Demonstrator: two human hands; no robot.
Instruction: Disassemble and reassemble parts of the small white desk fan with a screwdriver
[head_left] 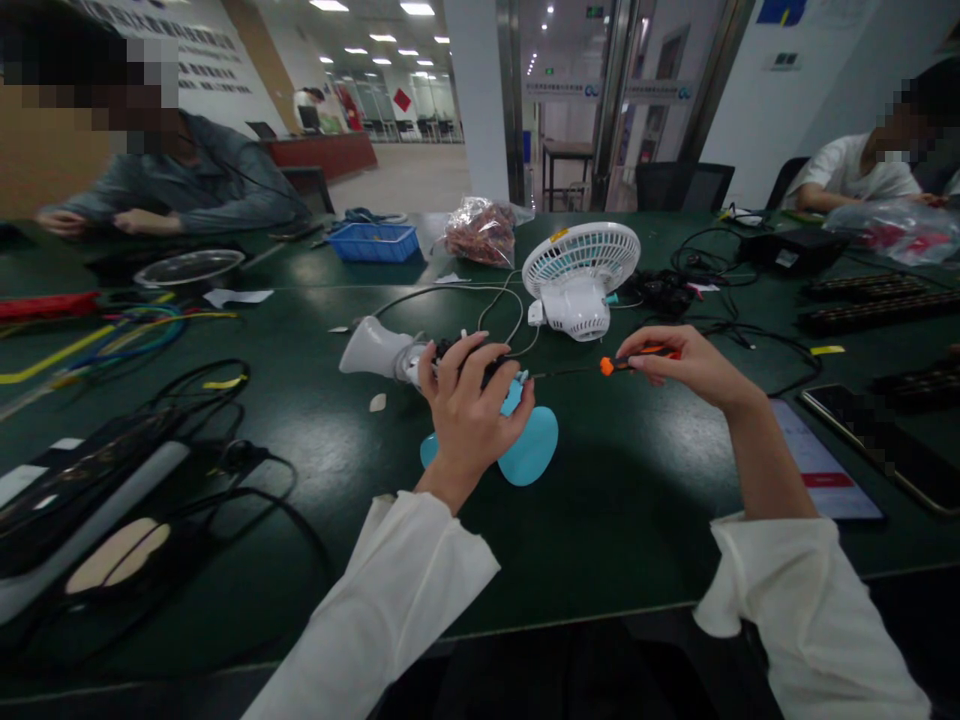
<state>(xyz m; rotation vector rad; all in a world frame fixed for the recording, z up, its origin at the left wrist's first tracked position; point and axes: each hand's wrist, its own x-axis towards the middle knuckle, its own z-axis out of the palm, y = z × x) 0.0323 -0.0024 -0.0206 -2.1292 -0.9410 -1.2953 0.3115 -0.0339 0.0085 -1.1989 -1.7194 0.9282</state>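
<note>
My left hand (476,405) is wrapped over a dark motor part that joins a white fan base (375,348) lying on its side; the fingers hide most of the part. Blue fan blades (531,447) show below that hand. My right hand (686,365) holds an orange and black screwdriver (609,366) level, its thin shaft pointing left at the motor part near my left fingertips. Whether the tip touches a screw is too small to tell. Behind my hands, a white fan head with its round grille (581,270) rests on the table, with a pale cable looping beside it.
On the green table (600,540) are a blue basket (373,242), a bag of reddish material (481,232), phones (885,440) at right, and black cables with a power strip (97,530) at left. People sit at the far left and far right.
</note>
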